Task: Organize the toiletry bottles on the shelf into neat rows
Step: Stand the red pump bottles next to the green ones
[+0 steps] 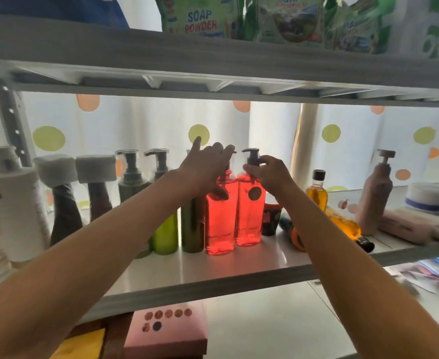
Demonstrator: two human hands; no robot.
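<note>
Two red pump bottles stand side by side mid-shelf. My left hand (208,167) rests over the pump top of the left red bottle (219,224), index finger stretched up. My right hand (270,174) pinches the black pump neck of the right red bottle (249,216). Left of them stand green pump bottles (165,234), partly hidden behind my left forearm, then two dark bottles with white caps (65,218). To the right an amber bottle (317,191) stands upright, another amber bottle (348,229) lies on its side, and a pink pump bottle (374,198) stands.
The white shelf board (239,265) has bare room along its front edge. A big white pump bottle (13,203) stands at far left. A white jar (428,196) and a lying pink tube (410,226) sit at right. Soap powder bags (200,19) fill the shelf above.
</note>
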